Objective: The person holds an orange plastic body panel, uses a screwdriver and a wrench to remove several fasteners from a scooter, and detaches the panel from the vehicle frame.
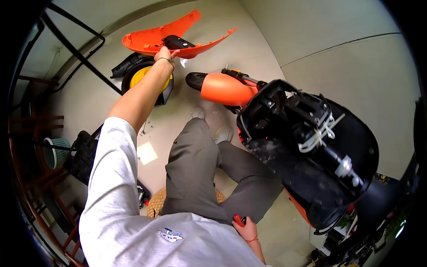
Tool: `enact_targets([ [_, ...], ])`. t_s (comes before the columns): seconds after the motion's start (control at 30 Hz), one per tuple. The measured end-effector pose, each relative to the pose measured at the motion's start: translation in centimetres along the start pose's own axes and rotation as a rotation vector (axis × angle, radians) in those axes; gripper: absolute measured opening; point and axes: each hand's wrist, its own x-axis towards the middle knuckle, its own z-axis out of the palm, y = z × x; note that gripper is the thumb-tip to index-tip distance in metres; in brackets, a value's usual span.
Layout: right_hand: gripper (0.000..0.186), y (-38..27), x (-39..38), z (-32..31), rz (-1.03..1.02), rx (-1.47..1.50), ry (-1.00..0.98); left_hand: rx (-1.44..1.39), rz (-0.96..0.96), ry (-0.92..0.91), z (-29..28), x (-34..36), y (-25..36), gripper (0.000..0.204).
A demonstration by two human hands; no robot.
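My left hand (165, 55) is stretched out to a curved orange plastic panel (143, 39), its fingers closed at the panel's near edge. A black plastic part (178, 43) lies within the panel, just beyond that hand. My right hand (245, 228), low against my thigh, is closed round a small red-and-black handled tool (239, 220); the rest of the tool is hidden. A partly dismantled scooter (302, 133) is on my right, with an orange front fender (224, 89), a black tire (195, 81) and white cable ties on its black body.
A black item with a yellow round part (138, 76) sits under the panel. At left are a black metal frame (71, 46), wooden chairs (31, 178), a mint basket (55, 153) and a black case (82, 155). A woven seat (156, 200) is beneath me; a wall (329, 35) rises at upper right.
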Motion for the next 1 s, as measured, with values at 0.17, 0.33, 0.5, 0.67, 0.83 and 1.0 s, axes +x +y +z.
enact_targets([
  [0.17, 0.055, -0.9, 1.1, -0.3, 0.12, 0.072, 0.058, 0.114, 0.093, 0.033, 2.4, 7.2, -3.9, 0.043],
  [0.33, 0.055, -1.5, 1.9, -1.7, 0.307, 0.014, 0.014, 0.16, -0.009, 0.057, 3.0, 11.6, -7.6, 0.023],
  [0.5, 0.05, -2.0, 3.5, -3.3, 0.334, 0.125, -0.153, 0.14, 0.033, 0.024, 3.3, 17.1, -9.5, 0.018],
  [0.67, 0.035, -4.7, 4.9, -4.1, 0.324, 0.465, -0.182, 0.046, 0.243, -0.072, 4.3, 24.1, -7.5, 0.022],
  [0.83, 0.033, -6.0, 5.7, -4.6, 0.328, 0.288, -0.162, 0.003, 0.248, -0.028, 4.7, 29.7, -8.5, 0.022],
  [1.0, 0.031, -3.8, 5.9, -4.1, 0.57, 0.403, -0.42, -0.037, 0.198, -0.133, 5.7, 33.9, -7.1, 0.026],
])
